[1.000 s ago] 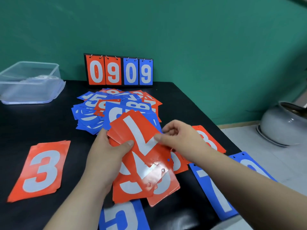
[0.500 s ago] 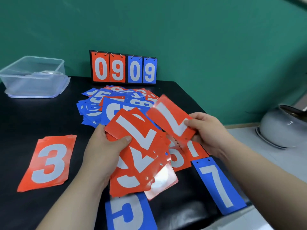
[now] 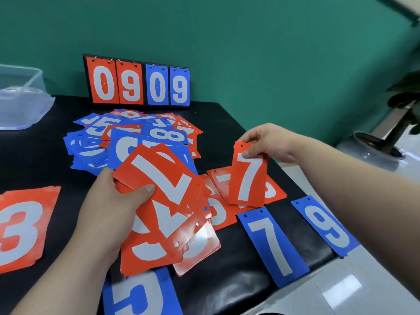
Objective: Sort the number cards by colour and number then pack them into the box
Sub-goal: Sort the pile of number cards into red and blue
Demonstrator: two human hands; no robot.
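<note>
Early on: right hand [image 3: 270,142] pinches red 7 [image 3: 247,178], left hand [image 3: 111,208] grips red stack [image 3: 168,201]; pile [image 3: 95,142] by scoreboard [image 3: 136,85] unsorted (box [image 3: 20,96] looks unpacked).

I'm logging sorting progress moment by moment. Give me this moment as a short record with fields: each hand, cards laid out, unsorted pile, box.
left hand: grips a fanned stack of red cards, a 7 on top
right hand: pinches a single red 7 card by its top edge, upright over loose red cards lying on the table
laid out: red 3 at left; blue 7 and blue 9 at right
unsorted: mixed pile, red and blue, mid table
box: clear, far left, contents unclear
</note>
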